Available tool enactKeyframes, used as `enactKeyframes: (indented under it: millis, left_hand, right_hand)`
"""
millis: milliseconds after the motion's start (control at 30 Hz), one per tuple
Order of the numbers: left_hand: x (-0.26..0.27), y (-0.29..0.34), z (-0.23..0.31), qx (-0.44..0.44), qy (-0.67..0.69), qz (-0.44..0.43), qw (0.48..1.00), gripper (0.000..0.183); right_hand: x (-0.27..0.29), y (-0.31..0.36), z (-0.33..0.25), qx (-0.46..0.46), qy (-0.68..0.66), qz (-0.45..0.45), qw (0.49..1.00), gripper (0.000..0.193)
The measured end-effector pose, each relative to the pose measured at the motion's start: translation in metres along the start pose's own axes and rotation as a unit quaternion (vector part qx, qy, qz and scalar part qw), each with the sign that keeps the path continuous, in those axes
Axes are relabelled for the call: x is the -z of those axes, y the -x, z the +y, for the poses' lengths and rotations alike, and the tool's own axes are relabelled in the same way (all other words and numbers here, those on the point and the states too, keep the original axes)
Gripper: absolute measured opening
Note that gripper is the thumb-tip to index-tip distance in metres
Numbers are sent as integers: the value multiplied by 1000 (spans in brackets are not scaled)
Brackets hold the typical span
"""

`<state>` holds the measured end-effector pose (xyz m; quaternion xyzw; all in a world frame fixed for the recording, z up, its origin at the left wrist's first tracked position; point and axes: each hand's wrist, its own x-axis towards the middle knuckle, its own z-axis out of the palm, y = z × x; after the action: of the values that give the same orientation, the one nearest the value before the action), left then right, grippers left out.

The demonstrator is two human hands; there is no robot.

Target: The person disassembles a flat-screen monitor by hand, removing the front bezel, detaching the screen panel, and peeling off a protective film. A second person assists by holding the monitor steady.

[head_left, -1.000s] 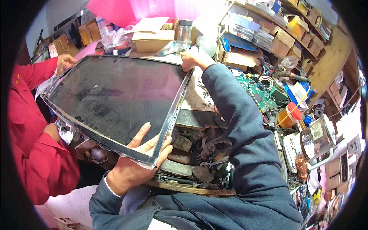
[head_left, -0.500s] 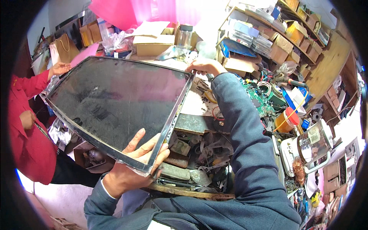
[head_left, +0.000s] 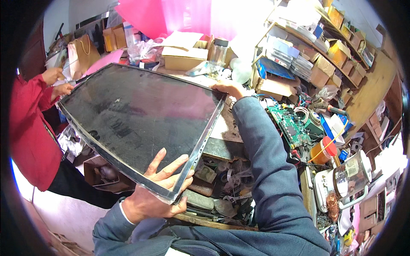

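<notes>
A large, dusty flat screen panel (head_left: 141, 115) with a black frame is held tilted over the front of the workbench. My left hand (head_left: 149, 201) grips its near right corner, with some fingers spread over the glass and the thumb under the frame. At the far right corner, my right hand (head_left: 231, 88) is closed round the frame; its fingertips are partly hidden. A co-worker in a red top (head_left: 32, 128) stands on the left, one hand (head_left: 63, 90) by the panel's far left corner and the other just above it.
Under the panel, an open drawer (head_left: 209, 187) is crammed with tools and parts. To the right are a green circuit board (head_left: 290, 128), an orange jar with a red lid (head_left: 323, 150) and a glass jug (head_left: 352, 168). Cardboard boxes (head_left: 185, 57) stand behind.
The co-worker's lower hand has come up from beside the body to near the panel's far left corner. My hands keep their hold on the panel; the whole view has shifted slightly.
</notes>
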<state>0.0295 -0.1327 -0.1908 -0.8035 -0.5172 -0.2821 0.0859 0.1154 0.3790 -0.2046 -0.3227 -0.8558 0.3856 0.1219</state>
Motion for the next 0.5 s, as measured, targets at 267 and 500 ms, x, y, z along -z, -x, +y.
enactKeyframes:
  millis: [267, 500]
  left_hand:
    - [-7, -1, -4, -9, 12, 10, 1000, 37]
    - [-5, -1, -6, -17, 33, 26, 999, 41]
  right_hand:
    - [-15, -16, 54, 69, -272, 18, 960, 30]
    - [-8, -20, 52, 131, -179, -23, 975, 35]
